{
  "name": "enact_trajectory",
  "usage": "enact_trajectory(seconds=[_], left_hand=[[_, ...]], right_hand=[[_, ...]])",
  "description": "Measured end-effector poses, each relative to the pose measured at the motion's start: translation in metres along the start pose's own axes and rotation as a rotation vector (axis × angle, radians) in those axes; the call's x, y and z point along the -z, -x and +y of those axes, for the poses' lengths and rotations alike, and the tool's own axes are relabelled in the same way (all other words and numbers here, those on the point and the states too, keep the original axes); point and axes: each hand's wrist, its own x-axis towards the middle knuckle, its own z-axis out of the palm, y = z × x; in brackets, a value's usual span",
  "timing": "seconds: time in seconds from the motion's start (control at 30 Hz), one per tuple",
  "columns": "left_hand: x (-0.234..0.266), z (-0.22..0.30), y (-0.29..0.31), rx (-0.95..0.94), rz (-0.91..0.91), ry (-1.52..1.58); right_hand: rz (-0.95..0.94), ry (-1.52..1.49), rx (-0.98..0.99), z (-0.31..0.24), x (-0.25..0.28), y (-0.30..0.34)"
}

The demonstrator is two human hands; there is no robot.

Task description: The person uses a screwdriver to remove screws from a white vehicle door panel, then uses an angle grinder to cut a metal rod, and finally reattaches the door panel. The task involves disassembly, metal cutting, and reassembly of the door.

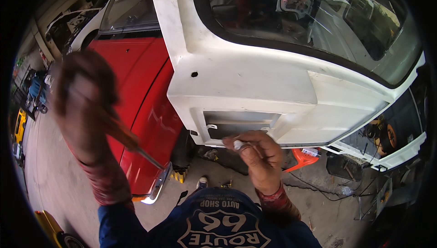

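My left hand (86, 107) is raised at the left, in front of the red car, and smeared by motion. Its fingers are curled round a screwdriver (122, 133) with an orange-brown handle. The thin metal shaft points down and to the right. Something pale shows among the blurred fingers, too smeared to name. My right hand (263, 159) is closed in a pinch on a small white piece (238, 144), just below the rectangular opening in a white vehicle body (255, 84). Inside that opening a small white tab (211, 127) sticks out at the left.
A red car's hood (136, 75) stands close on the left. Black-rimmed window glass (296, 29) fills the top right. Beneath the white body are a red-orange plastic object (301, 159) and a cable (318, 189) on the concrete floor. A yellow vehicle (50, 230) shows at lower left.
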Motion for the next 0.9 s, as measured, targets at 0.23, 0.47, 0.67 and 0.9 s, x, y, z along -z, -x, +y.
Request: enact_trajectory(seconds=[0.23,0.47,0.67,0.9], left_hand=[[-0.142,0.003,0.103,0.285,-0.321,-0.309],[-0.136,-0.005,0.147,0.505,-0.214,-0.077],[-0.126,-0.018,0.171,0.578,-0.225,0.196],[-0.107,-0.032,0.191,0.615,-0.240,0.325]], right_hand=[[0.021,-0.408,-0.379,0.036,-0.009,0.037],[0.173,-0.539,-0.560,0.048,-0.004,0.056],[0.196,-0.516,-0.637,0.041,-0.020,0.056],[0.101,-0.734,-0.728,0.070,-0.027,0.080]])
